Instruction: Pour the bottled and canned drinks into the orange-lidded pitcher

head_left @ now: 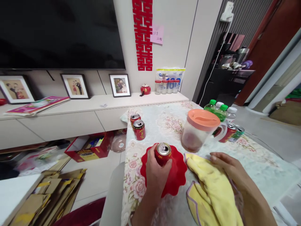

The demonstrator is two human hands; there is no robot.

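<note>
My left hand [157,174] is wrapped round an opened red drink can [164,150], thumb on its near side and fingers on the left. The can is upright at the far part of a red scalloped dish [178,179]; whether its base touches the dish is hidden. My right hand [227,165] holds a yellow towel [213,183] with purple edging, its thumb side at the top edge and some fingers hidden. The towel hangs in folds beside the dish. Behind it stands a clear pitcher [193,138] with an orange lid and some dark contents.
Two red cans [139,130] stand at the table's far left. Green-capped bottles [221,113] and more cans [229,133] are behind the pitcher. A flowered cloth [131,179] covers the table. Flattened cardboard [50,194] and a red box [88,152] lie left on the floor.
</note>
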